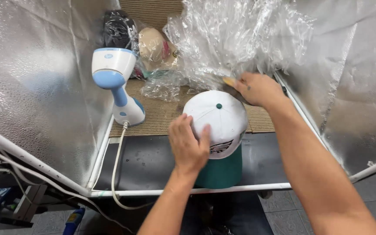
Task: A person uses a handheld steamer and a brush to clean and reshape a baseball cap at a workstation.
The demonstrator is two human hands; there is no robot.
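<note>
Nearest us, our left hand (188, 146) lies flat, fingers spread, on the side of the white-crowned baseball cap with a dark green brim (219, 130), which sits on the black mat (153, 161) at the front edge of the foil-lined booth. Just beyond, our right hand (257, 89) pinches the cap's back edge. Left stands a white-and-blue handheld garment steamer (115, 82). Behind lie crumpled clear plastic wrap (236, 39) and bagged caps (153, 50).
</note>
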